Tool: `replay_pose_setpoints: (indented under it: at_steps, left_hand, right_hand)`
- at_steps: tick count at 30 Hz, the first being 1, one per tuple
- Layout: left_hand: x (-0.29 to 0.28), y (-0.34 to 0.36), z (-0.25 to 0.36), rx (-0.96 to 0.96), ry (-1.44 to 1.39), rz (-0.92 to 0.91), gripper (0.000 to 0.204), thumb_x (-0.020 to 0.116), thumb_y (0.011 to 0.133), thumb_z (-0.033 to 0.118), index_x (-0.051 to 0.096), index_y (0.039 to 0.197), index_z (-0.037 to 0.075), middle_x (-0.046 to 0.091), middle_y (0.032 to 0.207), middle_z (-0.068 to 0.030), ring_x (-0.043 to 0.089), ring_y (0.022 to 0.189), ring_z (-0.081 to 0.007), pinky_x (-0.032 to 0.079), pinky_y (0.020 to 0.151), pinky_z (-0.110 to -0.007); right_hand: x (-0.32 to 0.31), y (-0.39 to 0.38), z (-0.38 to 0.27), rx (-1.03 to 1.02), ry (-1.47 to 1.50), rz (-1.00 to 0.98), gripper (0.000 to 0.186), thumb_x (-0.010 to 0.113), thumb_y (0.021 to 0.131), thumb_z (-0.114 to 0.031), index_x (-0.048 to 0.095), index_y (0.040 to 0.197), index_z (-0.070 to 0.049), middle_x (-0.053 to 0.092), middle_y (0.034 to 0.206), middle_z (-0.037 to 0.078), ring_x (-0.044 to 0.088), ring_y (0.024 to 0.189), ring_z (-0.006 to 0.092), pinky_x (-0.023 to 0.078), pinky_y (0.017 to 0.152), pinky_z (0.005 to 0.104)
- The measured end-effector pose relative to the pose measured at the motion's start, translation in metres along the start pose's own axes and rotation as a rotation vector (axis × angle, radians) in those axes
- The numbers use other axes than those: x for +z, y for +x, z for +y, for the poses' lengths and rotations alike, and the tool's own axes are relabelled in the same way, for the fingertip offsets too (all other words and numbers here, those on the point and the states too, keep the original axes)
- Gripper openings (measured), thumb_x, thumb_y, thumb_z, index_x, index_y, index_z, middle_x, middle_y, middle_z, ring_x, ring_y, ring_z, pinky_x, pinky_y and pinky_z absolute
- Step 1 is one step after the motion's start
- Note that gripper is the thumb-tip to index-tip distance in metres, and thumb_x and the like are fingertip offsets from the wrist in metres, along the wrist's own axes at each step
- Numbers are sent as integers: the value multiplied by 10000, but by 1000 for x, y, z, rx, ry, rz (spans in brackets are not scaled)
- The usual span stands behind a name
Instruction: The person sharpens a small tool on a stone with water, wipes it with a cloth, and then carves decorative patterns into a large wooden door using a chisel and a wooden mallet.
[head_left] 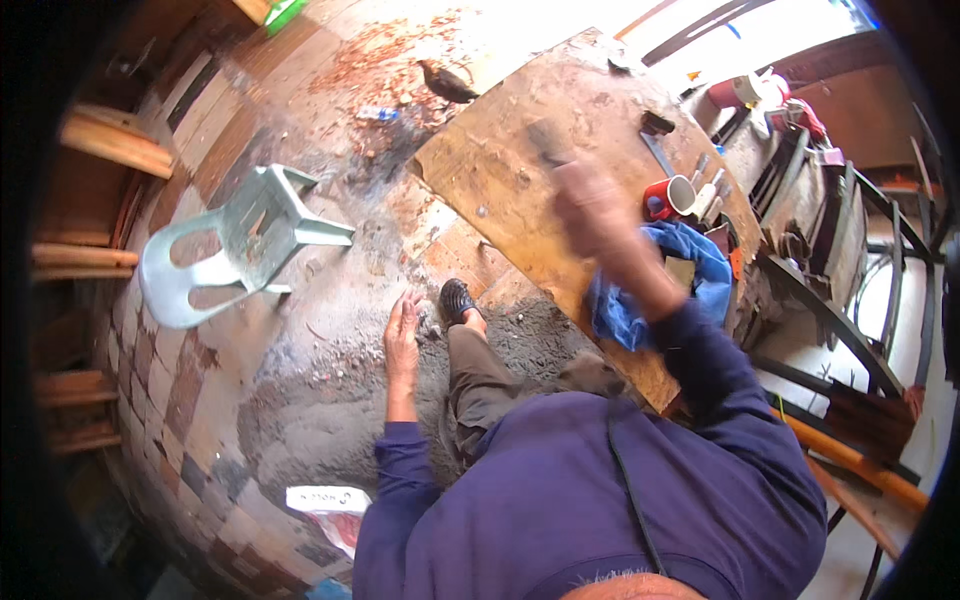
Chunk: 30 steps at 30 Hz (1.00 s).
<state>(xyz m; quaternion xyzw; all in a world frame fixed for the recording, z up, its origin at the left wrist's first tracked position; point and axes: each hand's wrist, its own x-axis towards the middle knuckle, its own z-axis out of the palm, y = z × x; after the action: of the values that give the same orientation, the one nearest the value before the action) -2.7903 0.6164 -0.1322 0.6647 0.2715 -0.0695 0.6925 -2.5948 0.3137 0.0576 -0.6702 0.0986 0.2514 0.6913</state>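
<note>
Left hand (401,335) loosely spread, right hand (597,208) blurred — grip unclear — above stained, flat board (500,175)

We see a pale green plastic chair (282,212) on the tiled floor (150,370), a dark bird (448,83) beside scattered reddish scraps (385,50), and stacked timber (115,145) leftward.

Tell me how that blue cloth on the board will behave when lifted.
The blue cloth will probably flop and sag, since it lies in loose, crumpled folds. It seems unlikely to roll, being shapelessly bunched. Tugging might nudge the red mug close beside it.
</note>
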Motion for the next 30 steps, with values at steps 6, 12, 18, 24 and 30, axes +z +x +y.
replay_pose_setpoints:
  at_steps: [6,12,18,24,30]
  left_hand:
    - [78,41,155,3,-791,25,767,365,1101,677,485,1552,68,635,1344,-123,604,1240,-249,467,1099,-402]
    - [14,120,170,169,-175,217,557,411,1164,457,619,1282,-47,671,1242,-151,657,1146,-251,512,1044,-404]
    - [-62,224,204,112,-49,520,409,631,1088,431,610,1039,25,426,735,22,426,605,-84,388,518,-246]
    - [-179,286,115,-199,307,526,281,780,982,295,602,972,77,469,692,42,368,496,-59,298,400,-254]
    - [-187,370,143,-353,182,472,185,765,988,205,596,944,145,478,619,47,410,429,-64,321,374,-244]
  right_hand:
    - [157,62,50,-221,-589,-256,544,415,1148,-418,426,1590,-101,692,1254,225,710,1017,346,570,907,451]
    - [192,116,32,-402,-524,-405,768,420,1105,-556,270,1673,-61,650,1318,321,672,1130,490,550,949,531]
    - [146,224,34,-560,-609,30,841,593,1014,-622,377,1636,-99,664,1229,252,676,1068,457,564,905,510]
    - [150,339,18,-712,-659,-43,713,744,956,-429,500,1543,-105,651,1184,175,665,1098,403,558,887,492]
    - [134,375,48,-334,-928,36,577,762,934,-359,590,1424,-110,689,1025,140,727,879,355,598,725,460]
